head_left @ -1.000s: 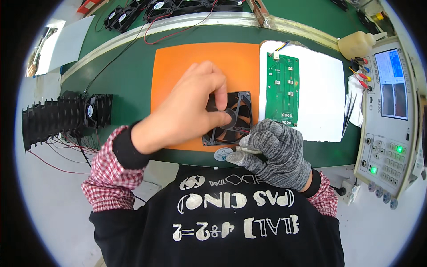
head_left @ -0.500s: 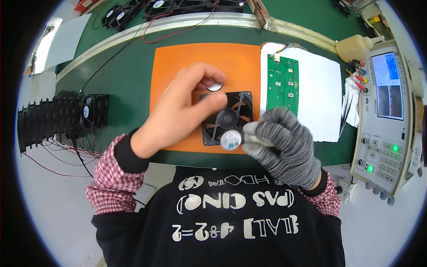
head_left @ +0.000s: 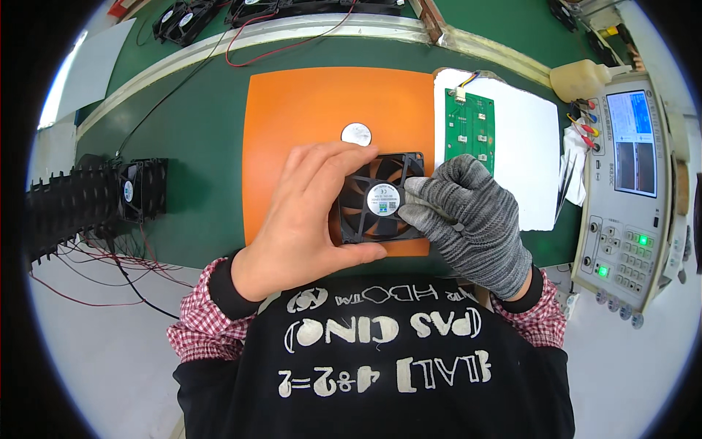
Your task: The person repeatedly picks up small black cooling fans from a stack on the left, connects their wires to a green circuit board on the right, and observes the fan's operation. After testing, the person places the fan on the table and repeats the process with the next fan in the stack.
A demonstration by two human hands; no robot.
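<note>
A square black cooling fan [head_left: 404, 165] lies on the orange mat [head_left: 292, 95]. My bare left hand [head_left: 292, 212] grips it from the left, fingers at its far edge and thumb near its close edge. Over the fan's hub sits a round white printed label [head_left: 382, 200]. My right hand [head_left: 475, 219], in a grey knitted glove with bare-looking pale fingertips, is closed, thumb and finger pinched at the label's right edge. Whether the label is fully down on the hub is hard to tell. A round whitish disc [head_left: 357, 134] rests on the mat just beyond the fan.
A green circuit board [head_left: 468, 128] lies on a white sheet [head_left: 523, 161] at the right. Farther right stand a test instrument [head_left: 629, 212] and a cream squeeze bottle [head_left: 581, 79]. A row of black fans [head_left: 142, 192] with loose wires is at the left; more fans lie beyond the ledge.
My left hand has let go of the whitish disc and taken hold of the fan. The label in my right hand has moved from the fan's near edge onto its hub.
</note>
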